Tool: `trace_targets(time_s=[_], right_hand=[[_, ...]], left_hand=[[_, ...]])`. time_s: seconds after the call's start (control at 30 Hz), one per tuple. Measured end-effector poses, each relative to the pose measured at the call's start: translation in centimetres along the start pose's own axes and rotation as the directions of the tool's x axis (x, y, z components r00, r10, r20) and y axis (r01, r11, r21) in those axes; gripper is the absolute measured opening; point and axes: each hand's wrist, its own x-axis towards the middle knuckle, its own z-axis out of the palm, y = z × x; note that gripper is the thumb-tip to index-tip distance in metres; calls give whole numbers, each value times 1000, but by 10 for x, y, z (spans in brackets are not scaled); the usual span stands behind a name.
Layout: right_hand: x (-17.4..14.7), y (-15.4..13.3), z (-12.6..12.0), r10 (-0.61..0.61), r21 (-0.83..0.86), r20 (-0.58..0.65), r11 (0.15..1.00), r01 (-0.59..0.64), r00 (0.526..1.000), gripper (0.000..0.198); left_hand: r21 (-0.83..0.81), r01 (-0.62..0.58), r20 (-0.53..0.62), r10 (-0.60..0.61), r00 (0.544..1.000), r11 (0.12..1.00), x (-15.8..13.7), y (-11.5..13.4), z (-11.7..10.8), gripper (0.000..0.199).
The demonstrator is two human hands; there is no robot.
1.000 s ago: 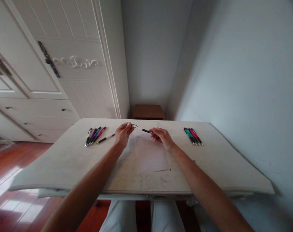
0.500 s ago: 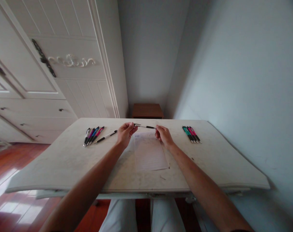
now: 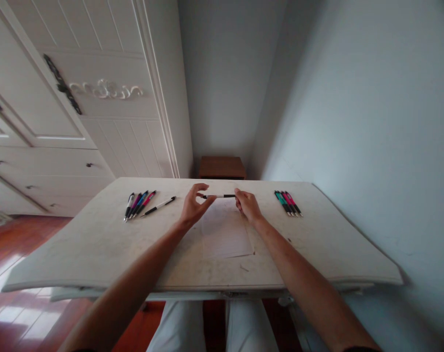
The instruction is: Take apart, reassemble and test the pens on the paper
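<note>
A white pen (image 3: 220,196) with black ends lies level in the air above the far edge of a sheet of paper (image 3: 227,230). My right hand (image 3: 246,202) pinches its right end between thumb and fingers. At the other end is my left hand (image 3: 194,204), its thumb and forefinger spread apart around the pen's black tip. Whether the left thumb touches the pen, I cannot tell. Nearest to the left hand on the table, a single white-and-black pen (image 3: 158,206) lies at a slant.
On the left of the white table (image 3: 97,254) lie several pens (image 3: 138,205), white, purple, blue and pink. Several green and pink pens (image 3: 288,203) lie side by side on the right. A white wardrobe (image 3: 134,132) stands left, a brown wooden stand (image 3: 222,167) behind the table.
My left hand has loosened from the pen's left end, its fingers spreading apart. The pen has turned slightly to lie more level. My right hand keeps its hold.
</note>
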Motion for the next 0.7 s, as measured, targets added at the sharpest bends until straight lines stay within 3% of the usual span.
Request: trace_targets(time_s=[0.1, 0.23, 0.43, 0.7], right_hand=[[-3, -1, 3, -51, -44, 54, 998, 53, 997, 53], [-8, -4, 9, -84, -102, 108, 990, 96, 991, 54], [-6, -2, 7, -62, -77, 33, 995, 64, 998, 55], [-7, -5, 8, -20, 38, 101, 999, 17, 995, 50]], left_hand=[[349, -222, 189, 163, 968, 910, -5, 7, 0, 41], [410, -334, 331, 203, 922, 849, -11, 9, 7, 25], [433, -257, 217, 177, 960, 864, -10, 8, 6, 23], [316, -211, 285, 120, 951, 925, -11, 6, 0, 27]])
